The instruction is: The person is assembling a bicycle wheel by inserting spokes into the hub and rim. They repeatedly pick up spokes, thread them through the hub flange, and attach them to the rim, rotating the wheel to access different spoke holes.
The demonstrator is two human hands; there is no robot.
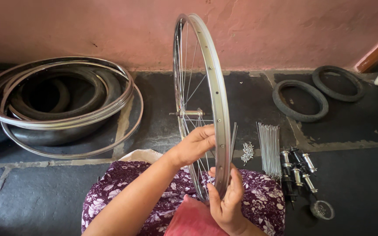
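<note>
Right hand (227,202) nearest, fingers wrapped around the lower edge of a bicycle wheel (211,78). The left hand (195,144) just above has its fingers curled on the rim and spokes. The wheel stands upright on edge over the lap: shiny silver rim with spoke holes, thin spokes, hub axle (188,113) at centre. On the dark stone floor (364,183) to the right lie a small clear round container (322,209), contents unclear, hubs (297,168), a bundle of loose spokes (269,148) and a nipple pile (247,151). Farther left, stacked rims (57,109) around tyres; far right, two small tyres (300,100); pink wall (285,30) behind.
</note>
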